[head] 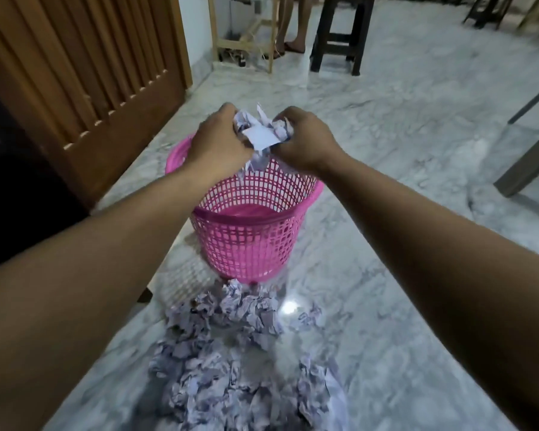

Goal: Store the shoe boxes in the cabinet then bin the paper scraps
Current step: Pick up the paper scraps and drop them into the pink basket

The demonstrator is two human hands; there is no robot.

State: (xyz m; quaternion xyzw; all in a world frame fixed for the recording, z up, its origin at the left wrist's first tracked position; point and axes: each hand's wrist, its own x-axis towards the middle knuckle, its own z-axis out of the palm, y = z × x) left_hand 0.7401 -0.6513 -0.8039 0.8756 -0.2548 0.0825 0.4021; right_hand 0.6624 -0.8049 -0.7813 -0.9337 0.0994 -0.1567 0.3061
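basket [249, 244]: pink plastic lattice, smooth
scraps [231, 353]: crumpled matt paper
floor [417, 135]: glossy marble
door [84, 66]: slatted wood

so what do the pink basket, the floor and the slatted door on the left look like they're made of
Pink basket: most likely moulded plastic, with a uniform bright colour, lattice walls and a slight sheen.
Floor: looks like polished marble or marble-look tile, grey-white veining with a bright light reflection.
Slatted door: appears to be wood or wood veneer, brown with a satin finish, though grain is hard to see.

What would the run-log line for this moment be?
phase: binning scraps | both hands hold crumpled paper above pink basket | scrap pile on floor | basket looks empty
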